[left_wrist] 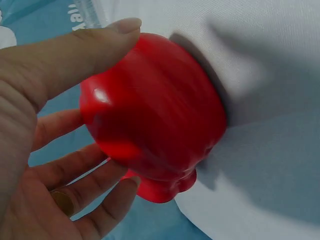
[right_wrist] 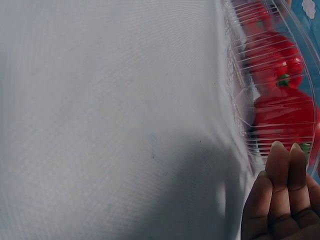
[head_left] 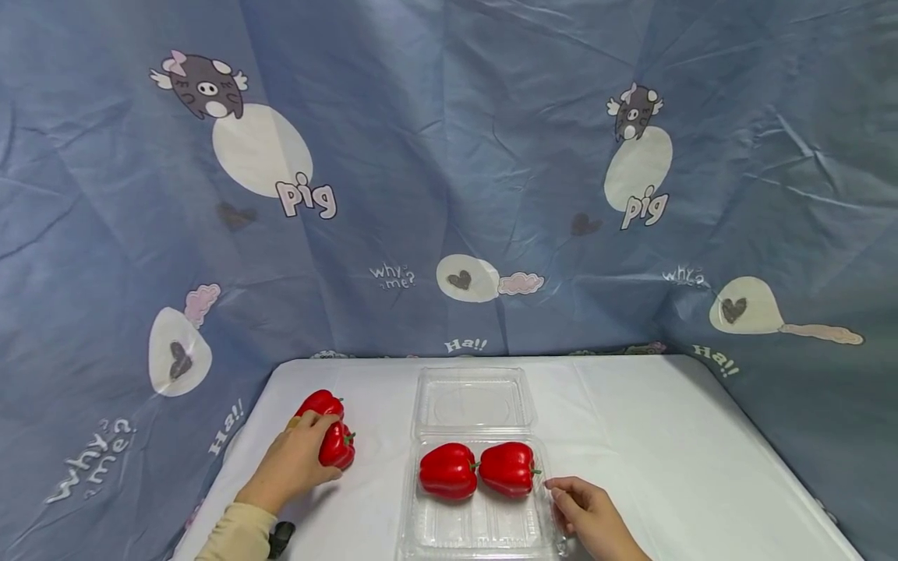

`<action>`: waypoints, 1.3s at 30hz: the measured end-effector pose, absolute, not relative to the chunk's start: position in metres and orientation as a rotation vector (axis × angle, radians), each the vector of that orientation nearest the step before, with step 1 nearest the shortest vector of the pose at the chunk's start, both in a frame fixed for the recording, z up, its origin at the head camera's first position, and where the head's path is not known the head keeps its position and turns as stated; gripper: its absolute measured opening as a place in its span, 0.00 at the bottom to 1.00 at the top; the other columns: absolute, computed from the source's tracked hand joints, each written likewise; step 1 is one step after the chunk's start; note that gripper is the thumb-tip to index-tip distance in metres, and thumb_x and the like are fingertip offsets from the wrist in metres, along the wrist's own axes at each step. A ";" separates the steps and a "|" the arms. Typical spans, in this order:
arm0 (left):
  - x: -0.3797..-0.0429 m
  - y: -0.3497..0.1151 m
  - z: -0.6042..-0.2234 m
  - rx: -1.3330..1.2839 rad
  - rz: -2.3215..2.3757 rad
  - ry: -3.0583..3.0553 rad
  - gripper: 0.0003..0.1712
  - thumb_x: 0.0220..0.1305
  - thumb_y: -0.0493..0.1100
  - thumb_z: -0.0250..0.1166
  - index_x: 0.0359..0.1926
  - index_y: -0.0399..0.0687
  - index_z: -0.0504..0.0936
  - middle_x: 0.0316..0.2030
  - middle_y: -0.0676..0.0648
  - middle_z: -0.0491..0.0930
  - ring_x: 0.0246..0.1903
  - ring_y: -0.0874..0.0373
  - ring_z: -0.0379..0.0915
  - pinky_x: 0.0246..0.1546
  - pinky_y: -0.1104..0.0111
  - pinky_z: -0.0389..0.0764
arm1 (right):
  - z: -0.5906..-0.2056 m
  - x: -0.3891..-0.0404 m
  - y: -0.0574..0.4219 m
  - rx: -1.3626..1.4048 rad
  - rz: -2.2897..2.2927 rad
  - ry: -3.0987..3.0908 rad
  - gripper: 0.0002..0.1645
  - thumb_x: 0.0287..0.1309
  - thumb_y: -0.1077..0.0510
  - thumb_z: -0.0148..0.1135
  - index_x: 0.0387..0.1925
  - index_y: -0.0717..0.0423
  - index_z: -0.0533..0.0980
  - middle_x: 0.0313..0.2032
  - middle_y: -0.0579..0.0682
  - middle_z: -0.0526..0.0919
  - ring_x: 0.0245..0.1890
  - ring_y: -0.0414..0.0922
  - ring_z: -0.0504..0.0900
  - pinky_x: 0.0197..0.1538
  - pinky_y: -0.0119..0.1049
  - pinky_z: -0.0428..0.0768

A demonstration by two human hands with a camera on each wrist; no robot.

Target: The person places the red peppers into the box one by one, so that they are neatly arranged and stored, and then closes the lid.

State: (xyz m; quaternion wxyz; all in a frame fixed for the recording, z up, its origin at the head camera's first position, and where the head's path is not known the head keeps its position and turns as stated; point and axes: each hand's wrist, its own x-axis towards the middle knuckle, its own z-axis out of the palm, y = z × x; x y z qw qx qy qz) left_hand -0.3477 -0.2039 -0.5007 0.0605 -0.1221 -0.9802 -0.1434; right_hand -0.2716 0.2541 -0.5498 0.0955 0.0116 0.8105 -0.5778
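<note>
My left hand (head_left: 298, 460) curls round a red bell pepper (head_left: 335, 446) on the left of the table. In the left wrist view the thumb lies along one side of that pepper (left_wrist: 155, 105), the fingers on the other. A second loose pepper (head_left: 321, 403) lies just behind it, partly covered by the hand. Two more red peppers, one on the left (head_left: 447, 471) and one on the right (head_left: 507, 469), sit side by side in a clear plastic clamshell box (head_left: 456, 534). At the box's right edge is my right hand (head_left: 592, 514), its fairly straight fingers (right_wrist: 278, 172) against the clear side.
The box's clear lid (head_left: 473, 397) lies folded back flat behind the base. A white cloth covers the table (head_left: 631, 421). A blue printed curtain (head_left: 393, 156) hangs behind and at both sides. A small black object (head_left: 281, 538) is by the left sleeve.
</note>
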 end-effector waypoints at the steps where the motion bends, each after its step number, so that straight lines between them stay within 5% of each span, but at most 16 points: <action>1: -0.348 -0.204 -0.501 -0.367 -0.432 -2.968 0.50 0.32 0.49 0.86 0.60 0.40 0.76 0.49 0.37 0.74 0.43 0.38 0.78 0.44 0.42 0.80 | -0.550 -0.272 0.254 0.033 -1.713 2.402 0.22 0.70 0.54 0.56 0.53 0.69 0.76 0.26 0.50 0.78 0.25 0.41 0.75 0.28 0.30 0.76; 23: -0.348 -0.207 -0.504 -0.351 -0.484 -2.976 0.44 0.37 0.45 0.84 0.59 0.42 0.78 0.50 0.38 0.72 0.51 0.35 0.72 0.43 0.41 0.80 | -0.550 -0.272 0.253 0.001 -1.764 2.365 0.22 0.71 0.55 0.56 0.54 0.71 0.75 0.26 0.50 0.76 0.23 0.39 0.73 0.27 0.30 0.76; 39: -0.330 -0.175 -0.449 -0.506 -0.500 -2.921 0.39 0.37 0.47 0.84 0.54 0.48 0.80 0.46 0.44 0.74 0.48 0.43 0.73 0.37 0.48 0.83 | -0.551 -0.271 0.254 0.009 -1.789 2.359 0.22 0.71 0.56 0.56 0.54 0.71 0.75 0.27 0.50 0.76 0.24 0.39 0.73 0.28 0.30 0.76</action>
